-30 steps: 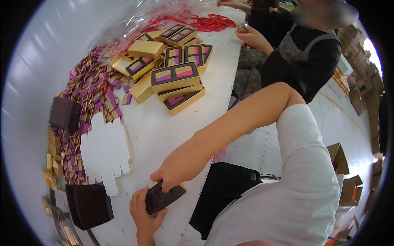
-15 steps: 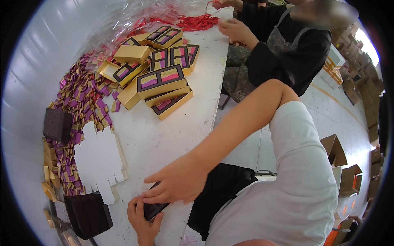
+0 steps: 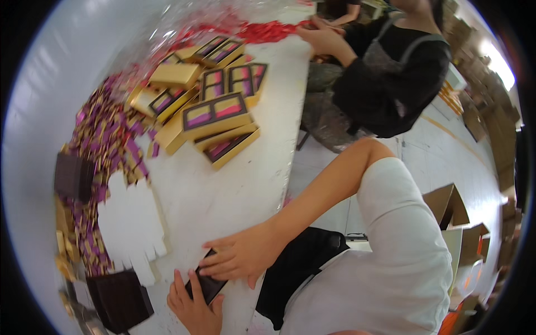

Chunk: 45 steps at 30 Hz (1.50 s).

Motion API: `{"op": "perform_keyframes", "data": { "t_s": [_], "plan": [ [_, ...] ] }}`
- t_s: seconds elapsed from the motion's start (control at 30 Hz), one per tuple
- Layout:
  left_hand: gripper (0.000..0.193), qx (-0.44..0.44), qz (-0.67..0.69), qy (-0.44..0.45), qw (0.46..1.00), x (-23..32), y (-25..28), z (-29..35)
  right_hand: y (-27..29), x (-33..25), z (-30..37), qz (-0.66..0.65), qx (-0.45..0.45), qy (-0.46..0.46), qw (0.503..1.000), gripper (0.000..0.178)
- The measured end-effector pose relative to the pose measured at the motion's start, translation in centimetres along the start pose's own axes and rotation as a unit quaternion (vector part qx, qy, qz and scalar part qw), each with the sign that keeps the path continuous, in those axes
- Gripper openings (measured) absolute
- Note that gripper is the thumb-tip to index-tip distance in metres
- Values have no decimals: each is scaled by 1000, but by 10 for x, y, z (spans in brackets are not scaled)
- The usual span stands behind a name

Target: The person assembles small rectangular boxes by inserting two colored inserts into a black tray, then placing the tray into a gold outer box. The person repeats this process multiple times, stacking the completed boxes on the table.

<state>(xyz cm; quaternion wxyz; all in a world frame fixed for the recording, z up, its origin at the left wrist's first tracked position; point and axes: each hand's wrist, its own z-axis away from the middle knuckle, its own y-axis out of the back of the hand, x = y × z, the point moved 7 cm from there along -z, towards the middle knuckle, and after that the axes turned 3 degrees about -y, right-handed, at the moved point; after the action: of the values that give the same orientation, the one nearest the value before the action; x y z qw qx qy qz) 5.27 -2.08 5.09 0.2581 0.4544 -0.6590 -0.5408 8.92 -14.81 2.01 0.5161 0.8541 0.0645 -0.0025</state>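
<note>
At the near part of the white table, my left hand (image 3: 196, 310) grips a dark, flat rectangular piece (image 3: 211, 286), fingers along its left edge and thumb by its right. It has a slight sheen; its exact kind is unclear. My right hand (image 3: 245, 254) reaches across its far end, fingers stretched out over it and thumb apart. To the left of my hands lies a stack of white die-cut cardboard blanks (image 3: 128, 223). Stacks of dark brown trays stand close by, a near one (image 3: 117, 298) and a farther one (image 3: 74, 177).
Gold boxes (image 3: 218, 115) with dark inserts and pink and purple pieces are piled farther up the table (image 3: 223, 190). Small purple-and-gold pieces (image 3: 109, 134) heap along the left. Red ribbons (image 3: 268, 32) and clear plastic lie at the back. A co-worker (image 3: 385, 78) sits at the far right.
My right hand has shifted slightly right along the dark piece, its thumb now lower. My left fingers have spread a little. The co-worker's hands have drawn together.
</note>
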Motion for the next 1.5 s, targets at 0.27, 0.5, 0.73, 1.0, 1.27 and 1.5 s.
{"op": "perform_keyframes", "data": {
  "t_s": [0.27,0.5,0.73,1.0,1.27,1.5],
  "plan": [
    [74,0,279,54,959,-17,-19,16,23,22,-13,-61,9,-49,997,41],
    [76,75,296,84,948,-21,-16,23,51,231,-61,7,-86,-405,910,27],
    [77,88,256,81,959,-19,-15,23,-3,326,-86,56,-108,-554,824,43],
    [76,64,272,148,949,-29,-27,39,34,305,-90,-97,93,-460,878,25],
    [76,72,278,142,947,-28,-25,35,3,325,-81,-62,93,-404,908,43],
    [75,64,310,116,941,-27,-24,27,-6,333,-83,71,-20,-435,898,23]
  ]
}}
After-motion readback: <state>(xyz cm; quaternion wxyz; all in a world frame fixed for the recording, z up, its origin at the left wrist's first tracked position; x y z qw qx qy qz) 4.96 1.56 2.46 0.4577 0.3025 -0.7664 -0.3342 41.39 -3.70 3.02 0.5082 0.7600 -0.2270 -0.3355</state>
